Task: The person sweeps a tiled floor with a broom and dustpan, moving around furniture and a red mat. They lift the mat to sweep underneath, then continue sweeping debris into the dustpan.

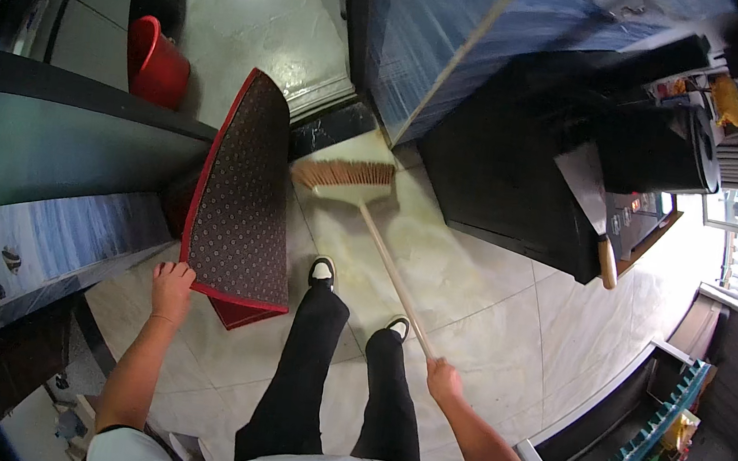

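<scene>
My left hand [172,290] grips the near left corner of a floor mat [243,196] with a red border and a dark dotted underside. The mat is lifted and folded over, with a bit of red showing below its lower edge. My right hand [445,380] is closed round the pale handle of a broom [398,278]. The broom's brown bristles point away from me over the tiled floor [473,276], just right of the mat and near a dark door sill [332,132]. Both my feet stand on the tiles between mat and handle.
Beyond the sill, a red bucket [162,67] stands at the upper left. A black cabinet [511,178] is on the right, with a wide-bladed scraper [585,187] near its edge. A blue patterned panel [425,39] rises ahead. A teal rack [645,439] lies at the lower right.
</scene>
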